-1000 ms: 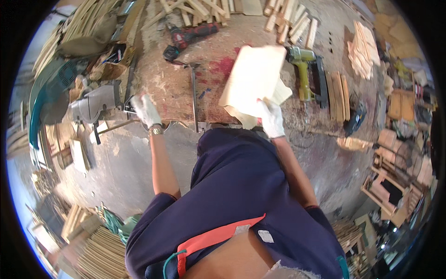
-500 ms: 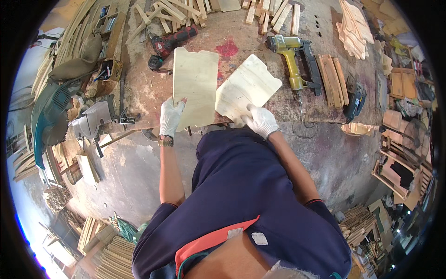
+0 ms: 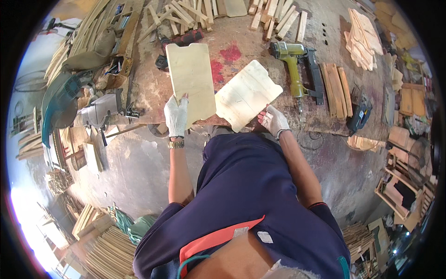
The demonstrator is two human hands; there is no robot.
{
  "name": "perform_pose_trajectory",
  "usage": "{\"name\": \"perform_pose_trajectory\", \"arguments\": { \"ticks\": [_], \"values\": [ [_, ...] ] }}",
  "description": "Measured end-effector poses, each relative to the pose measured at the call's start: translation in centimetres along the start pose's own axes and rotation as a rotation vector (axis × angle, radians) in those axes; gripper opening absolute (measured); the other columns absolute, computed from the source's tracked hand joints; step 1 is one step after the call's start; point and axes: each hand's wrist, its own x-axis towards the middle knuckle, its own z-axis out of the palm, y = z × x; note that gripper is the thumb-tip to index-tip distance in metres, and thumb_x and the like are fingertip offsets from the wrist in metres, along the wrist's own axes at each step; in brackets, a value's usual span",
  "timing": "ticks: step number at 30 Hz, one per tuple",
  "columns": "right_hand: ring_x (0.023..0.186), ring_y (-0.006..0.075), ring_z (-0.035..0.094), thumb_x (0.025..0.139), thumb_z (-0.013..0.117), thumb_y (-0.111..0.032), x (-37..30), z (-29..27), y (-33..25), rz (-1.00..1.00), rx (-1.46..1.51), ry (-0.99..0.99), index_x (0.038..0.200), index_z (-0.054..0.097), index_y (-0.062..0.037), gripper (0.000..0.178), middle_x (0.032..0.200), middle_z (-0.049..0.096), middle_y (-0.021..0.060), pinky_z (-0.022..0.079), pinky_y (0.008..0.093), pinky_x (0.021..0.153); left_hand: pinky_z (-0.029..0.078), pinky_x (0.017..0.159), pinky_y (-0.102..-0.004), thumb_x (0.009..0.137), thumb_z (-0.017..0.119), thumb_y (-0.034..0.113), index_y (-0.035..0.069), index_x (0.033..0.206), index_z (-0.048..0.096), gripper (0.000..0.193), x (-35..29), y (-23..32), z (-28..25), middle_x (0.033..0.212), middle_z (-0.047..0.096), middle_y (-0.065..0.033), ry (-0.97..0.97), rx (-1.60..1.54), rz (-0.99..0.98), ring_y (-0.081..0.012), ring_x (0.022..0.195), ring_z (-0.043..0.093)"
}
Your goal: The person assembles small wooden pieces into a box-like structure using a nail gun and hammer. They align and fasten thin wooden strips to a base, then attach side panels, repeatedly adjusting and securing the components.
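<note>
My left hand (image 3: 176, 116), in a white knit glove, grips a thin pale wooden board (image 3: 191, 79) by its lower left edge, thumb on its face. The board is tilted up over the table, with a shallow notch in its far edge. A second pale board (image 3: 248, 94), with notched corners and a dark mark on its face, lies slantwise on the table beside it. My right hand (image 3: 275, 121), also gloved, is just off this board's near right side, its fingers loosely curled and apart, with nothing visible in them.
On the workbench (image 3: 232, 35) lie a yellow-green nail gun (image 3: 293, 69), a red drill (image 3: 188, 38), brown wood strips (image 3: 335, 90), a blue-black power tool (image 3: 358, 114), loose sticks (image 3: 281, 18) and stacked cut boards (image 3: 362, 39). A teal mitre saw (image 3: 65, 102) stands left.
My right hand has come off the second board and moved right and nearer me. The board in my left hand has turned and tilted slightly. The whole view has shifted a little.
</note>
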Motion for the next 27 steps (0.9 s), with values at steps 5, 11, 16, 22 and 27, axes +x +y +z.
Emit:
{"name": "perform_pose_trajectory", "arguments": {
  "ticks": [5, 11, 16, 22, 27],
  "values": [
    [0.085, 0.0245, 0.062, 0.095, 0.067, -0.038, 2.1, 1.3, -0.5, 0.041, -0.053, 0.036, 0.112, 0.061, -0.0136, 0.031, 0.092, 0.061, 0.0066, 0.051, 0.0420, 0.077, 0.051, 0.071, -0.0387, 0.094, 0.069, 0.023, 0.000, 0.109, 0.072, 0.029, -2.4, -2.9, -0.8, 0.086, 0.074, -0.0154, 0.109, -0.052, -0.092, -0.0246, 0.075, 0.069],
    [0.069, 0.0184, 0.058, 0.096, 0.068, -0.033, 5.9, 4.7, -0.9, 0.006, -0.131, -0.102, 0.106, 0.063, -0.0107, 0.025, 0.075, 0.056, 0.0005, 0.053, 0.0370, 0.065, 0.050, 0.071, -0.0377, 0.094, 0.068, 0.024, 0.001, 0.109, 0.072, 0.027, -5.0, -6.2, -3.7, 0.085, 0.074, -0.0135, 0.316, -0.060, -0.241, -0.0231, 0.073, 0.066],
    [0.066, 0.0202, 0.067, 0.095, 0.069, -0.024, 8.8, 5.4, -1.4, -0.119, -0.457, -0.194, 0.103, 0.065, -0.0053, 0.021, 0.084, 0.065, 0.0057, 0.054, 0.0333, 0.055, 0.050, 0.071, -0.0378, 0.095, 0.068, 0.026, 0.000, 0.106, 0.072, 0.029, -4.3, -7.9, -8.0, 0.087, 0.074, -0.0132, 0.520, -0.003, -0.239, -0.0207, 0.075, 0.066],
    [0.071, 0.0206, 0.071, 0.098, 0.067, -0.022, 8.5, 3.6, -2.1, -0.094, -0.395, -0.288, 0.103, 0.065, -0.0036, 0.019, 0.088, 0.066, 0.0059, 0.054, 0.0315, 0.055, 0.051, 0.070, -0.0426, 0.093, 0.068, 0.026, 0.001, 0.104, 0.071, 0.028, 0.9, -12.7, -11.3, 0.085, 0.073, -0.0182, 0.418, 0.084, -0.188, -0.0299, 0.075, 0.070],
    [0.076, 0.0202, 0.071, 0.101, 0.064, -0.019, 8.0, 3.3, -1.3, -0.231, -0.354, -0.208, 0.104, 0.065, -0.0065, 0.013, 0.094, 0.067, 0.0054, 0.055, 0.0293, 0.060, 0.051, 0.079, -0.0429, 0.090, 0.069, 0.030, -0.004, 0.103, 0.070, 0.036, 5.9, -16.6, -10.6, 0.091, 0.073, -0.0217, 0.222, 0.079, -0.222, -0.0347, 0.085, 0.070]
  ]
}}
